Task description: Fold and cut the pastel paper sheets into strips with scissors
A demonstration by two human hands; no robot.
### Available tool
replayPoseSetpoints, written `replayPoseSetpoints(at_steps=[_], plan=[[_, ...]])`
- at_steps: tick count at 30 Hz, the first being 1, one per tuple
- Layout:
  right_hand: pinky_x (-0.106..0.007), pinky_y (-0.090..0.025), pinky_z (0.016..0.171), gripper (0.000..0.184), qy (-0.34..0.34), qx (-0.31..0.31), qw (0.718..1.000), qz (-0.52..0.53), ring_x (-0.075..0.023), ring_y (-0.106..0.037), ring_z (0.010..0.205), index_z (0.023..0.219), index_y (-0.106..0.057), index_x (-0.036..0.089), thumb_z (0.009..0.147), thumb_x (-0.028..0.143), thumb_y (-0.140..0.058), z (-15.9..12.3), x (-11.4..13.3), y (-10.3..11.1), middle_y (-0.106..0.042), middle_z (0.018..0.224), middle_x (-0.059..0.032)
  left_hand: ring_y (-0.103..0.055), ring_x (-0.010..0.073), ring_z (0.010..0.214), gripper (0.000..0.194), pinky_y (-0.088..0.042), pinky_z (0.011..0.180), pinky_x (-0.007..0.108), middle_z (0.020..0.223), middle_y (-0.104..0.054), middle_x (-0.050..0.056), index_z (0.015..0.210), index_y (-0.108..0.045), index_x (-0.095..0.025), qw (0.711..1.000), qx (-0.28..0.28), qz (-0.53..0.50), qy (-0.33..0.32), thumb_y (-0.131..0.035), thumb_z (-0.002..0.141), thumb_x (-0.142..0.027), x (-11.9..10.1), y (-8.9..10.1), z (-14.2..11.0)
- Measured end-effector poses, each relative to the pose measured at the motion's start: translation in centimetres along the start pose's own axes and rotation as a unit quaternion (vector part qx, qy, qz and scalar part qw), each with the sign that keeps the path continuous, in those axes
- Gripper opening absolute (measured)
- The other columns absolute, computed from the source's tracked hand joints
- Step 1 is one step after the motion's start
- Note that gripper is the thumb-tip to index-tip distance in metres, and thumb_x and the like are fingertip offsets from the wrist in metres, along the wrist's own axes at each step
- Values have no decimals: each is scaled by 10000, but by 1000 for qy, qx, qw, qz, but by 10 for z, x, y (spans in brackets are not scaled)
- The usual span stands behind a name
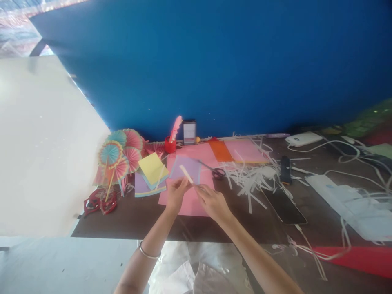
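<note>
My left hand [177, 192] and my right hand [212, 201] meet above the pink paper [191, 209]. A narrow pale strip [185, 173] stands out between them, its lower end pinched by both hands' fingers; it looks like folded paper. Beneath the strip lies a purple sheet [178, 164] with a light blue edge. Scissors [216, 173] with dark handles rest just beyond my right hand, blades toward the left. Left of my hands, a yellow sheet [151, 165] overlaps a blue one and another purple sheet.
Pleated paper fans [118, 157] stand at the left behind a red mask-like item [101, 202]. White paper strips [249, 177] lie tangled on the right, near a phone [284, 206], a power bank [303, 139] and cables. A red pot [170, 145] stands at the back.
</note>
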State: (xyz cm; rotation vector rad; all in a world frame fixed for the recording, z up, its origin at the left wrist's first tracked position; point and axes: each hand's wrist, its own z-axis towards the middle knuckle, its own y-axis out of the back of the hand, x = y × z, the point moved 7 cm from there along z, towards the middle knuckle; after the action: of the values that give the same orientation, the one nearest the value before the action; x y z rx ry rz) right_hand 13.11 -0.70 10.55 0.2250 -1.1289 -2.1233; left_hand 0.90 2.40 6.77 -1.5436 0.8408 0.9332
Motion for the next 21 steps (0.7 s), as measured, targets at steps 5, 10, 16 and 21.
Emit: replayPoseSetpoints(at_steps=[5, 10, 16, 21], plan=[[-190, -432, 498, 339, -7, -6, 1000, 9, -97, -611, 643, 1147, -573, 205, 856, 99, -434, -4, -3, 1, -656, 886, -38, -640, 212, 879, 308, -480, 853, 387, 785, -664, 61, 770, -629, -143, 999, -37, -21, 3, -657, 684, -438, 3, 6, 2], [-193, -429, 519, 327, 2, -7, 1000, 8, -99, -615, 653, 1108, -593, 196, 857, 79, -418, -2, 0, 4, -668, 901, -46, -613, 247, 947, 278, -458, 878, 387, 771, -672, 75, 652, -635, -134, 999, -16, 26, 22, -678, 667, -408, 14, 2, -1], [-200, -428, 518, 287, -3, -16, 1000, 3, -100, -616, 646, 1101, -591, 179, 867, 113, -439, -1, 2, 7, -677, 877, -40, -611, 276, 971, 286, -449, 894, 427, 847, -692, 125, 702, -686, -108, 999, -17, -26, 32, -701, 644, -388, 16, 5, 1], [-200, -415, 509, 274, 6, -17, 1000, 5, -89, -607, 632, 1083, -603, 176, 859, 110, -460, -2, 2, 8, -671, 877, -28, -634, 266, 930, 269, -468, 873, 414, 904, -689, 124, 699, -684, -110, 998, -10, -55, 25, -702, 652, -374, 5, 4, 0]])
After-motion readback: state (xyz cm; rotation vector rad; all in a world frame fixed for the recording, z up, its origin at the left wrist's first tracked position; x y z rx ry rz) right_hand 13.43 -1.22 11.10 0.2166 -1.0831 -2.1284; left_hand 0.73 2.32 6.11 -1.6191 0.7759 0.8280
